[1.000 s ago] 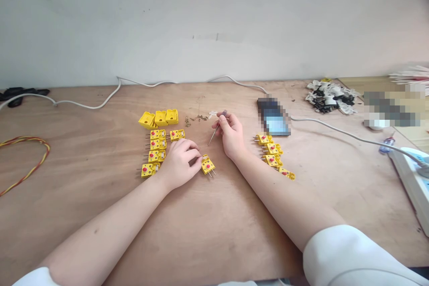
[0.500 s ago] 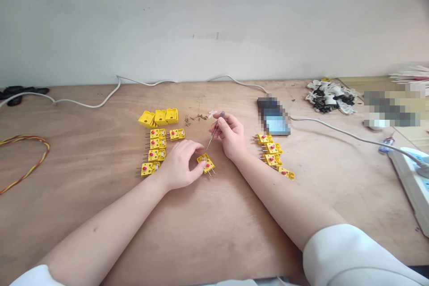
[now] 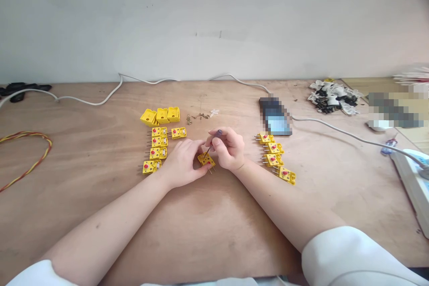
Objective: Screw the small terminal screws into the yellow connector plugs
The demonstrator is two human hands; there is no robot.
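Your right hand (image 3: 228, 148), seen from the head cam, is closed round a thin metal screwdriver with a dark handle (image 3: 217, 133). The fingers are pinched tog. on the handle and the shaft slants down-left. A sec ago that hand was up nr the scatter of small brass screws (image 3: 197, 117), with the tip in the air and well apart from the work. Now it has come down & toward you. The tip sits at the top face of the small yellow plastic two-pin plug with a red dot (image 3: 206, 159). Can't tell if it's seated in a screw head, too small.

Your left hand (image 3: 182, 161) is clamped on that plug, thumb & fingertips at its left side, holding it down on the light-brown plywood surface (image 3: 201, 223). The plug has barely shifted. Both hands are now nearly touching over it. My read: the approach is over, and tool & part have met.

Rest is as before:
- A column of matching yellow plugs (image 3: 158, 147) lies just left of your left hand.
- Three open yellow plastic shells (image 3: 161, 116) sit behind that column.
- A 2nd row of yellow plugs (image 3: 275, 157) lies right of your right wrist.
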